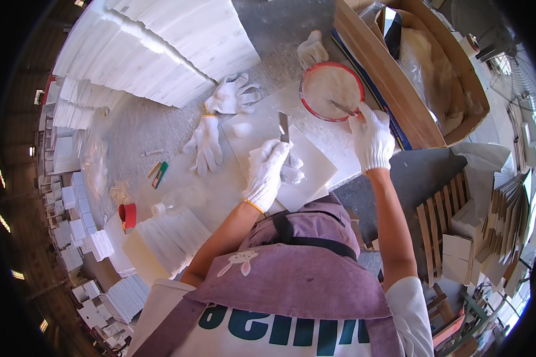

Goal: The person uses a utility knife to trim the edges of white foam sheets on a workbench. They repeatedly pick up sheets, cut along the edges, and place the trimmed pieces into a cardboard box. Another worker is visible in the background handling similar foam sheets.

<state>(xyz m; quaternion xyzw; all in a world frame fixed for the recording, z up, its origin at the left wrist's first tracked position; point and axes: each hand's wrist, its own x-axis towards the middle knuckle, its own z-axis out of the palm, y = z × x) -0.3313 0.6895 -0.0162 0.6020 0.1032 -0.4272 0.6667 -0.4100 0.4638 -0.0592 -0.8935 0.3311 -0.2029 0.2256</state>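
My left hand (267,174), in a white knit glove, is closed on a scraper with a flat metal blade (284,127) pointing away from me. Under it lie white sheets (309,163) and a crumpled white cloth-like piece (292,171). My right hand (375,140), gloved too, is closed on a thin-bladed spatula (343,108) with a reddish handle end. The spatula's tip sits in a red-rimmed tub (302,98) of pale paste or powder. Most of both handles is hidden by the gloves.
Empty white gloves (232,95) lie beyond my left hand, before tall stacks of white boards (155,44). A large cardboard box (393,89) with plastic wrap stands at right. A green-handled tool (159,175), red ring (127,215) and tape roll (158,209) lie left.
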